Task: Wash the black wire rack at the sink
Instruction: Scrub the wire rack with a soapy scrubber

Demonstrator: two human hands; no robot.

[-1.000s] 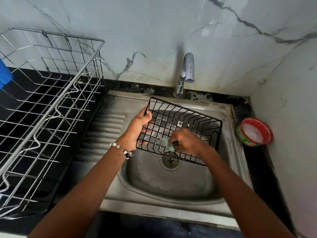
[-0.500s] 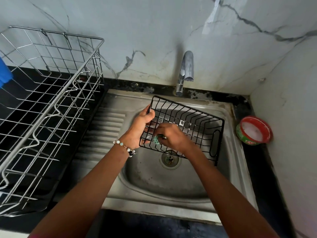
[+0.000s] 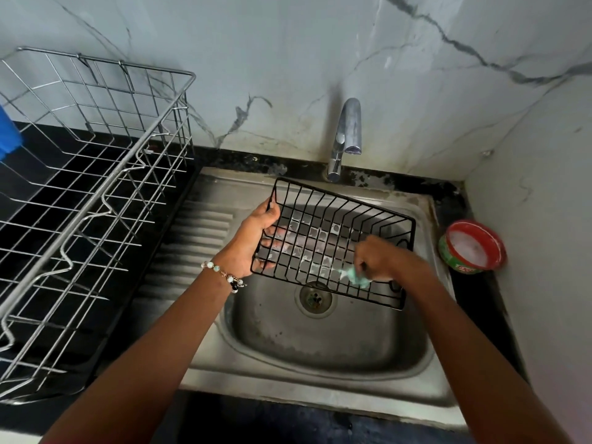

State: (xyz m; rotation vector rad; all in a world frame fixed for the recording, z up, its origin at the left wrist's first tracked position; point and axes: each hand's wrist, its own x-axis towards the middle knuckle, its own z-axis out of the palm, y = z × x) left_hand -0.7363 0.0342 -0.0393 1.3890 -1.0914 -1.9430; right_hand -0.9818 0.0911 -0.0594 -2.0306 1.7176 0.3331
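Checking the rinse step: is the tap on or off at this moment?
Off, as far as can be seen: no stream falls from the tap spout onto the black wire rack, which bears only soap film.

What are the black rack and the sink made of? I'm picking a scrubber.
The black rack looks like thin metal wire with a smooth black coating. The sink looks like brushed stainless steel: dull grey sheen, pressed drainboard ridges, some staining.
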